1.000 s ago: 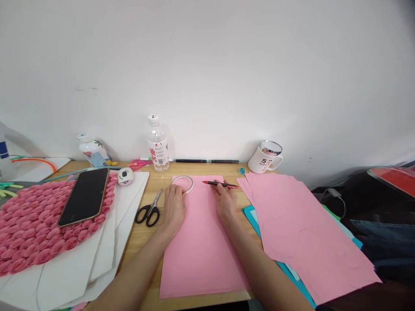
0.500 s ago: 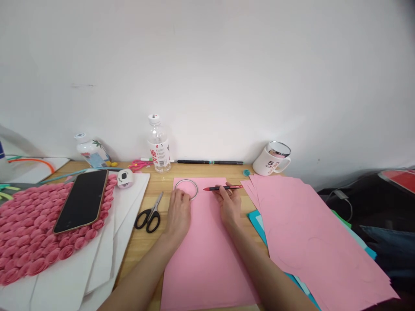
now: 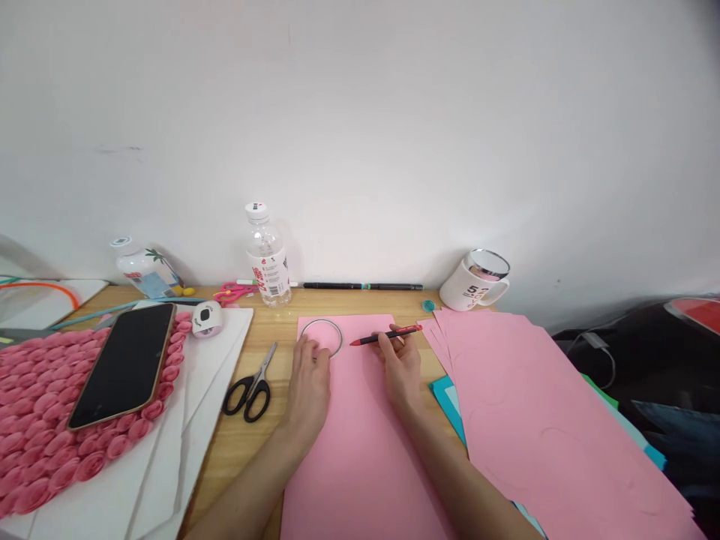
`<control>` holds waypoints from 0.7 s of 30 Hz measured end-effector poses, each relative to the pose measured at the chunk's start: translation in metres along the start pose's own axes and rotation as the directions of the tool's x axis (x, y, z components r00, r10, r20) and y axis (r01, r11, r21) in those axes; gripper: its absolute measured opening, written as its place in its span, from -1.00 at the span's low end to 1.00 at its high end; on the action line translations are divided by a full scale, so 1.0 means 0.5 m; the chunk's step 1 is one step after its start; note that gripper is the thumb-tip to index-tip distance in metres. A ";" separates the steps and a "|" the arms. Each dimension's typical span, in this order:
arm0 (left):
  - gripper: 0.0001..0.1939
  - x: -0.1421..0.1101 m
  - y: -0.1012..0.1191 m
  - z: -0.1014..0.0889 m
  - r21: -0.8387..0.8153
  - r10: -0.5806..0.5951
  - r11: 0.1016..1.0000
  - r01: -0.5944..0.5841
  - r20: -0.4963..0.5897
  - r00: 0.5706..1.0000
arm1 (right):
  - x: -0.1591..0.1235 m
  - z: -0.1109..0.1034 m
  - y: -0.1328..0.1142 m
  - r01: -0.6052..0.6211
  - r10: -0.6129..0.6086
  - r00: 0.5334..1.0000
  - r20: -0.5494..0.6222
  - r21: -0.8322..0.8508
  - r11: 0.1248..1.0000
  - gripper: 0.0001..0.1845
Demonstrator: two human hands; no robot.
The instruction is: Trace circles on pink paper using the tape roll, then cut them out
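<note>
- Between our left hand [image 3: 309, 382] and our right hand [image 3: 402, 367], a pink sheet [image 3: 360, 442] lies flat on the wooden table [image 3: 241, 442], running back toward us below both grips.
- Left grip: we have fingers curled down onto the near edge of a thin ring [image 3: 340, 337], which sits on the sheet's far end, right at those fingertips. Pinched or merely pressed? We can't tell.
- Right grip: thumb and fingers come together, clamped on a black-and-red pen [image 3: 374, 337]! Its red tip points left at the ring, a small gap between them; whether it meets the paper, we can't say.
- Just left of the left grip, we spot scissors [image 3: 253, 386], black handles toward us, blades pointing away.
- Farther left of that grip, a phone [image 3: 127, 364] lies on pink paper rosettes [image 3: 50, 450], with white boards [image 3: 163, 450] beneath.
- Beyond the left grip, we see a clear bottle [image 3: 267, 262] standing upright near the wall [image 3: 360, 135].
- Beyond the right grip, a teal cap [image 3: 428, 306] lies just beside a white mug [image 3: 464, 289].
- Right of the right grip, we find stacked pink paper [image 3: 534, 405], faint curved lines on top, blue sheets [image 3: 448, 401] poking out underneath.
</note>
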State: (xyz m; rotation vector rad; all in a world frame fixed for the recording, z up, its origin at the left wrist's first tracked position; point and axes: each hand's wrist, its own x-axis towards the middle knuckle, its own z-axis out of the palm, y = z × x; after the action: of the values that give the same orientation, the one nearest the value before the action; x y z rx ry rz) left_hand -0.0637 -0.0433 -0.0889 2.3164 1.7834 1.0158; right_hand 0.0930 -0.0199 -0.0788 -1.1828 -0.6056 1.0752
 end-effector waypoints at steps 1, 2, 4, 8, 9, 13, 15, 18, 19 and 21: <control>-0.77 0.001 0.002 0.000 -0.003 0.000 1.000 0.000 0.001 1.000 | 0.000 0.000 -0.001 -0.002 0.002 1.000 -0.005 -0.011 1.000 -0.50; -0.77 0.002 0.004 -0.001 -0.014 -0.002 1.000 0.002 -0.006 1.000 | 0.000 0.001 -0.003 -0.002 0.002 1.000 -0.008 -0.015 1.000 -0.50; -0.79 0.007 0.006 -0.007 -0.073 -0.017 0.997 0.014 -0.048 0.999 | -0.001 0.002 -0.004 -0.008 0.008 1.000 -0.009 -0.014 1.000 -0.50; -0.90 0.023 0.004 -0.025 -0.267 -0.229 0.949 0.168 -0.216 0.949 | 0.000 0.005 -0.007 -0.039 0.038 0.999 -0.018 -0.012 0.999 -0.50; -0.91 0.026 0.003 -0.028 -0.308 -0.306 0.925 0.224 -0.252 0.918 | -0.001 0.006 -0.008 -0.041 0.040 0.999 -0.018 -0.016 0.999 -0.50; -0.90 0.023 0.018 -0.035 -0.435 -0.438 0.859 0.271 -0.350 0.828 | -0.007 0.008 -0.011 -0.022 0.022 1.000 0.005 -0.036 0.999 -0.53; -0.90 0.016 0.038 -0.042 -0.468 -0.282 0.881 0.077 -0.386 0.878 | -0.010 0.009 -0.009 -0.003 0.004 1.000 0.011 -0.039 0.999 -0.54; -0.95 0.003 0.073 -0.056 -0.457 0.253 0.813 -0.362 -0.284 0.925 | -0.008 0.008 -0.002 0.022 -0.022 1.000 0.008 0.026 0.999 -0.57; -0.94 0.000 0.083 -0.059 -0.442 0.398 0.756 -0.483 -0.276 0.875 | -0.004 0.006 0.001 0.029 -0.029 1.000 -0.001 0.071 0.997 -0.58; -0.84 -0.007 0.095 -0.061 -0.387 0.554 0.703 -0.597 -0.230 0.800 | 0.007 0.000 0.006 0.025 -0.022 1.000 -0.019 0.171 0.985 -0.60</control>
State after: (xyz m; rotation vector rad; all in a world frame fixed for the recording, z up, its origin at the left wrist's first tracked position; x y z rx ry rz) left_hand -0.0398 -0.0727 -0.0470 2.5670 0.6786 1.4400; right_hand 0.0935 -0.0170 -0.0821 -1.0319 -0.5021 1.0739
